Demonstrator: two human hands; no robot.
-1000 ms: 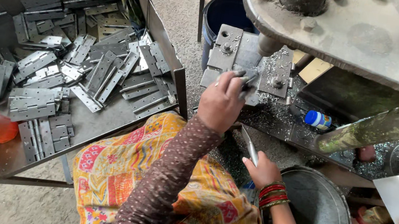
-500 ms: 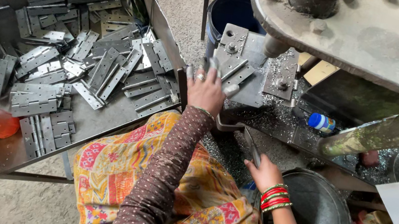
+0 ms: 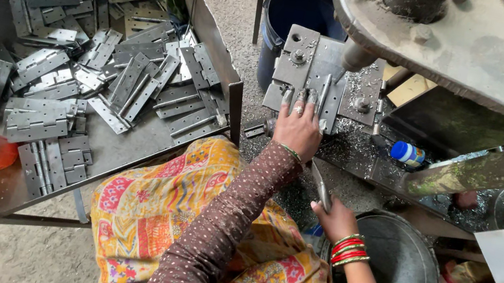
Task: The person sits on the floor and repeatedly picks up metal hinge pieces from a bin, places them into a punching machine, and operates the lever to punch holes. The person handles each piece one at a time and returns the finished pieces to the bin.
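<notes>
Two hands: both belong to the person who wears the camera, and both work near the drill press.
Left hand (image 3: 298, 129): it lies flat on the metal jig plate (image 3: 318, 71) under the press, fingers spread and stretched toward 12 o'clock, the palm pressing down; nothing is closed inside the fingers.
Hinge on the jig (image 3: 324, 95): a narrow grey strip stands just at the fingertips, its long axis running from 12 to 6 o'clock; I cannot tell if the fingers touch it or only the plate beside it.
Drill spindle (image 3: 354, 58): it hangs at about 1 o'clock from the left hand, near but apart from the fingers.
Right hand (image 3: 334, 218): it is closed around the lower end of a grey hinge piece (image 3: 321, 186), which points up toward 11 o'clock, between the two hands.
Nearer hand: the left one is clearly nearer to the jig; the right waits at 5 o'clock from it, above the round metal bucket (image 3: 411, 270).
Tray of hinges (image 3: 82, 75): it lies at 9 o'clock from the left hand, well apart, with many loose hinges.
Hidden: the right palm covers the end of the held piece, and the press arm cuts off the top of the view.
</notes>
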